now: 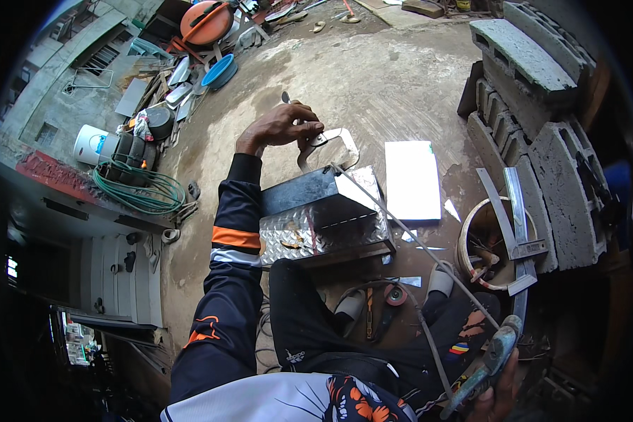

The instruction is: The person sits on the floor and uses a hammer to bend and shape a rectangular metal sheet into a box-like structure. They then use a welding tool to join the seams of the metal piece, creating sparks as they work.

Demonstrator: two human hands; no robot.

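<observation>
My left hand (281, 129) is closed on a metal locking C-clamp (349, 149), whose curved jaws reach toward the far edge of a dark metal box (299, 192). That box rests on a block faced with diamond-pattern plate (281, 235). At the lower right, my right hand (501, 394) grips a worn teal welding electrode holder (498, 346), its fingers partly cut off by the frame. A long thin welding rod (429, 247) runs from the holder to the box's far corner; I cannot tell if its tip touches.
Right of the box lies a white sheet (411, 181) with metal scraps. A bucket (464, 246) holds tools, with a metal square (529, 249) across it. Concrete blocks (566, 190) are stacked beyond. An angle grinder (394, 296) lies between my feet. A green hose (137, 186) is coiled at left.
</observation>
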